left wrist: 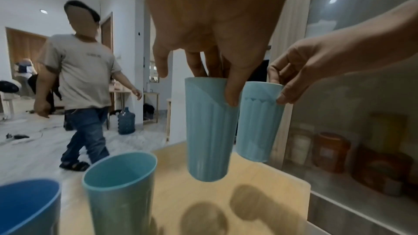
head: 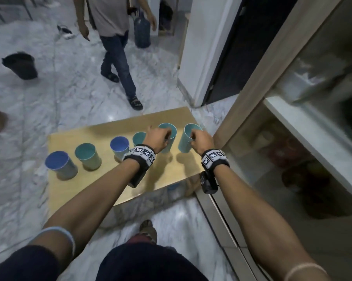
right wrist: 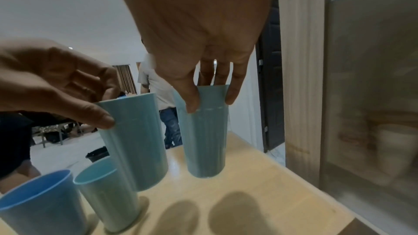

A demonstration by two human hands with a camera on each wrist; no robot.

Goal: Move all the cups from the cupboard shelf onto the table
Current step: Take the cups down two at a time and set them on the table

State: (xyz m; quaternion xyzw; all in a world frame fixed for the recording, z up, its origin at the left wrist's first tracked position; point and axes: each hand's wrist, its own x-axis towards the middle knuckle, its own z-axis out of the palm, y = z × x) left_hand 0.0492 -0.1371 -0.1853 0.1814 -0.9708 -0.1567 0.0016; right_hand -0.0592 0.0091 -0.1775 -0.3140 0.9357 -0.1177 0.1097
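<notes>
Two ribbed teal cups hang just above the right end of the wooden table [head: 167, 183], their shadows beneath them. My left hand [head: 161, 134] pinches the rim of the left cup [head: 170, 138], fingers inside and thumb outside; the left wrist view shows the left hand [left wrist: 217, 85] on this cup [left wrist: 208, 131]. My right hand [head: 197, 136] pinches the right cup [head: 186, 140] the same way; the right wrist view shows the right hand [right wrist: 203, 94] on its cup [right wrist: 205, 131]. Several more cups stand in a row to the left, among them a blue cup [head: 59, 165] and a teal cup [head: 88, 156].
The cupboard [head: 312, 128], with a glass front and white shelves, stands close on the right of the table. Another person [head: 114, 37] walks over the marble floor beyond the table. A water jug [head: 142, 33] and a black bucket [head: 21, 65] stand on the floor.
</notes>
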